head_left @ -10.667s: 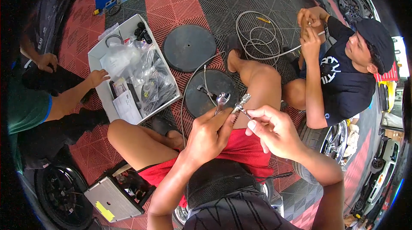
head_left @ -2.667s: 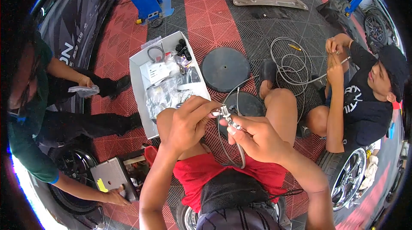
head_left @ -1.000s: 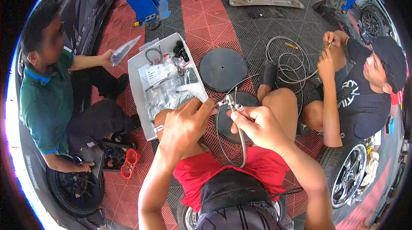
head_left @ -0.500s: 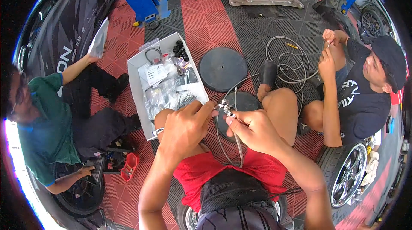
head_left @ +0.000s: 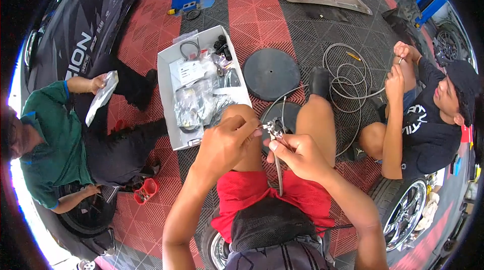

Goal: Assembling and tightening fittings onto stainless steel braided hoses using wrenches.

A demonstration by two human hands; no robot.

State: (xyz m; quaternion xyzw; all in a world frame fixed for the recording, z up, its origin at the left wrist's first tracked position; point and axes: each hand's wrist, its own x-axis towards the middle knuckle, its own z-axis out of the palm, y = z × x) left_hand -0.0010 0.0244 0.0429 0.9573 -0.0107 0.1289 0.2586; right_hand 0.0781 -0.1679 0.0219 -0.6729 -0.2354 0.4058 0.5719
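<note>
In front of my lap a small silver metal fitting [head_left: 274, 128] sits between my two hands. My right hand [head_left: 302, 158] is closed around a thin grey braided hose [head_left: 279, 171] just below the fitting; the hose's lower part hangs down toward my red shorts. My left hand [head_left: 224, 141] is closed in a pinch, its fingertips at the fitting's left side. What those fingers grip is hidden. A short silver piece [head_left: 194, 142] shows left of that hand, over the box's near edge; I cannot tell whether it is held.
A white box [head_left: 165, 93] with bagged parts and black fittings stands ahead left. Round black discs [head_left: 271, 74] and a coiled grey hose [head_left: 348, 76] lie ahead. One person [head_left: 55, 139] holds a plastic bag [head_left: 103, 96] at left; another [head_left: 428, 134] sits at right by a wheel [head_left: 406, 212].
My view has shifted, so the scene sits differently. Both my hands stay at the fitting. The person at left has lowered the plastic bag and turned it.
</note>
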